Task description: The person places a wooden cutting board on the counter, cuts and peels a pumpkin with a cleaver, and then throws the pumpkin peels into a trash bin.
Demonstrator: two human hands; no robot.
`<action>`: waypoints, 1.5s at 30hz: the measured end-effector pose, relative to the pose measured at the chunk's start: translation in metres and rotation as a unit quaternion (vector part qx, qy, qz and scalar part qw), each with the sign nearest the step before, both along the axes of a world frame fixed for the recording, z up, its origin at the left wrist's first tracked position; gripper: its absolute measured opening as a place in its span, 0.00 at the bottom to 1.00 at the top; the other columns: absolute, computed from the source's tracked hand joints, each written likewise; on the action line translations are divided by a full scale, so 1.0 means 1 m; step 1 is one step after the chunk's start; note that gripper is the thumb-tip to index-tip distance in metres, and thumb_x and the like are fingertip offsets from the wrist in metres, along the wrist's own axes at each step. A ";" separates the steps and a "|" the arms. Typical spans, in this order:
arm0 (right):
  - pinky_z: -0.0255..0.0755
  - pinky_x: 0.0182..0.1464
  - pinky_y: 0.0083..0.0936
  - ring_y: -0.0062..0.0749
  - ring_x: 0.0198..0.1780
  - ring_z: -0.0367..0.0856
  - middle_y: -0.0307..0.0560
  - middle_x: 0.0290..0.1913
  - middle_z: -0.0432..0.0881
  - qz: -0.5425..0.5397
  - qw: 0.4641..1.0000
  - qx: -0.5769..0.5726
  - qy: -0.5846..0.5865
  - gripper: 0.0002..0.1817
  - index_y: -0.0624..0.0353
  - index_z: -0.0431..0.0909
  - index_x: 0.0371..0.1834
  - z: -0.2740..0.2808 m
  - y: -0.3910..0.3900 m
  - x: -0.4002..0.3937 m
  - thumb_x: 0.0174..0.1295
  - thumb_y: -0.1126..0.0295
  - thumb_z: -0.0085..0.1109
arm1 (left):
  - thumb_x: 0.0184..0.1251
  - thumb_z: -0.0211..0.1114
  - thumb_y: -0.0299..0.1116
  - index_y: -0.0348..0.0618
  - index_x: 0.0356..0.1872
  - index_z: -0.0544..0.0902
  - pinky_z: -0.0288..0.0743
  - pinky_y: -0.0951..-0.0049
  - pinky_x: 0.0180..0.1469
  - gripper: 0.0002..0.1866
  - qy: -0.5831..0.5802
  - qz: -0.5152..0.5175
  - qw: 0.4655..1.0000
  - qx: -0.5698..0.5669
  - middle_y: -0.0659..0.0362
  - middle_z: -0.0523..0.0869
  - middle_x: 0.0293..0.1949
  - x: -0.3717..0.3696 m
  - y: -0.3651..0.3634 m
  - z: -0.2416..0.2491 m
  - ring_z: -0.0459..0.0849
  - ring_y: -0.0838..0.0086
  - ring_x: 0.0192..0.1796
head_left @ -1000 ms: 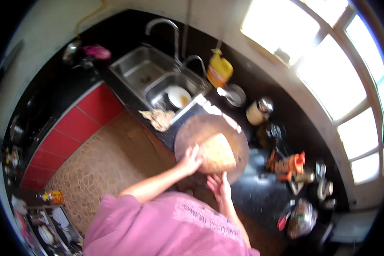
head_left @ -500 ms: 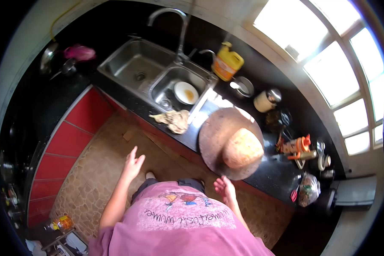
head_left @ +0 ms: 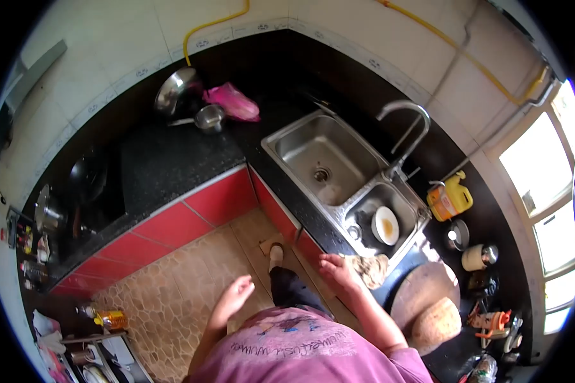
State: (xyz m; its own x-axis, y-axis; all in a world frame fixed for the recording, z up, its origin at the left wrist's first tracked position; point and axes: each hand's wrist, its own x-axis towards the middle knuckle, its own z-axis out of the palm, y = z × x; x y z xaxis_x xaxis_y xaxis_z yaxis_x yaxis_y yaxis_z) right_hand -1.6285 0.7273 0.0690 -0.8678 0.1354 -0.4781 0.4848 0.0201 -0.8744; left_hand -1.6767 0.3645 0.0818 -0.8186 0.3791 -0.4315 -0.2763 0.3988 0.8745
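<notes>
My left hand hangs over the stone-pattern floor with its fingers apart and nothing in it. Also holding nothing, my right hand is spread at the edge of the black counter, right beside a crumpled beige rag. A round wooden board lies on the counter to the right of that rag. On the board rests a tan rounded lump, clear of both hands.
A steel double sink with a curved tap holds a white plate in its small basin. A yellow jug, jars, a pan and a pink bag crowd the counter. Red cabinet fronts line the floor.
My view has swung left from the board toward the sink and the corner. Both hands left the lump on the board; the right one now rests by the rag, the left hangs over the floor.
</notes>
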 end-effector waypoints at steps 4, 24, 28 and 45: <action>0.76 0.54 0.26 0.27 0.48 0.84 0.46 0.49 0.87 0.090 0.981 0.137 0.108 0.19 0.61 0.80 0.58 0.034 0.027 -0.158 0.69 0.62 0.61 | 0.71 0.65 0.42 0.36 0.63 0.75 0.76 0.69 0.57 0.26 -0.028 -0.082 0.996 -0.016 0.51 0.85 0.54 -0.046 -0.047 -0.026 0.82 0.70 0.53; 0.75 0.58 0.38 0.45 0.59 0.80 0.48 0.57 0.81 -0.054 0.803 0.591 -0.062 0.21 0.47 0.82 0.58 -0.062 0.302 -0.661 0.60 0.72 0.59 | 0.68 0.61 0.44 0.34 0.48 0.82 0.76 0.63 0.55 0.20 -0.110 0.043 0.905 -0.408 0.47 0.86 0.46 -0.276 -0.072 -0.097 0.84 0.58 0.50; 0.73 0.62 0.38 0.48 0.61 0.77 0.51 0.60 0.78 0.035 0.817 0.564 -0.115 0.29 0.45 0.75 0.66 -0.065 0.320 -0.671 0.58 0.76 0.57 | 0.68 0.61 0.43 0.35 0.47 0.83 0.76 0.64 0.53 0.19 -0.105 0.031 0.907 -0.406 0.48 0.87 0.45 -0.300 -0.065 -0.094 0.84 0.60 0.49; 0.75 0.47 0.44 0.57 0.46 0.81 0.57 0.41 0.82 -0.187 0.865 0.456 0.088 0.15 0.60 0.80 0.40 0.055 0.185 -0.506 0.48 0.67 0.61 | 0.68 0.61 0.40 0.36 0.43 0.84 0.77 0.67 0.47 0.15 -0.010 -0.098 0.930 -0.353 0.54 0.87 0.40 -0.367 -0.067 -0.084 0.84 0.66 0.43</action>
